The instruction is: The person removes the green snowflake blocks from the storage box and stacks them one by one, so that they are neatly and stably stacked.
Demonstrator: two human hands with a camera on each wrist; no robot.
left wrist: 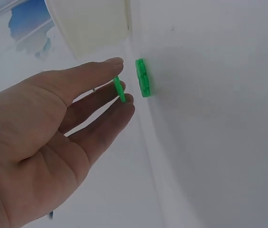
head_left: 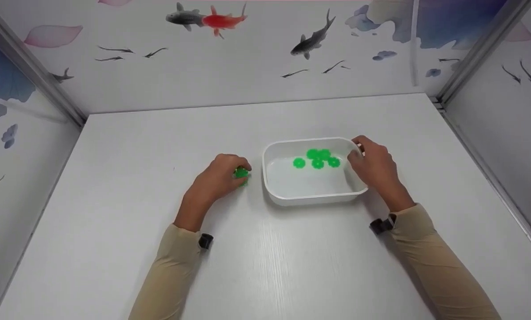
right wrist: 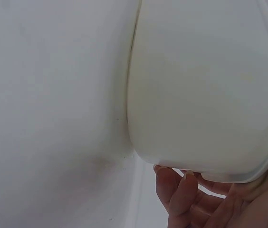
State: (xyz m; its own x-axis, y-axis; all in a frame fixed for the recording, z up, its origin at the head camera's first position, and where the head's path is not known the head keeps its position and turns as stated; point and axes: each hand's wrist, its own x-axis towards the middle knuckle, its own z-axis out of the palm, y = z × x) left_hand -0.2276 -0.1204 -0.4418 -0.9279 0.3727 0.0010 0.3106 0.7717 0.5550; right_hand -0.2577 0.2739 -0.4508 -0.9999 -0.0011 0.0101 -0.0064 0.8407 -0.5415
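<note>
My left hand (head_left: 218,178) is just left of a white plastic tray (head_left: 292,183), pinching a thin green scalloped disc (left wrist: 119,89) by its edges between thumb and fingertips. Right beyond the fingertips, more green discs (left wrist: 143,78) sit together on the table in the left wrist view; in the head view the hand partly covers them. At the tray's right end my right hand (head_left: 377,165) grips the rim, thumb inside and fingers around the outer wall. Several green flower-shaped discs (head_left: 299,163) lie inside the tray towards its back, some touching or overlapping.
The white table (head_left: 265,258) carries the tray slightly right of its middle. Panels printed with fish (head_left: 312,40) rise at the back and both sides, joined by metal corner posts (head_left: 461,53). A small black device (head_left: 382,225) is strapped at each wrist.
</note>
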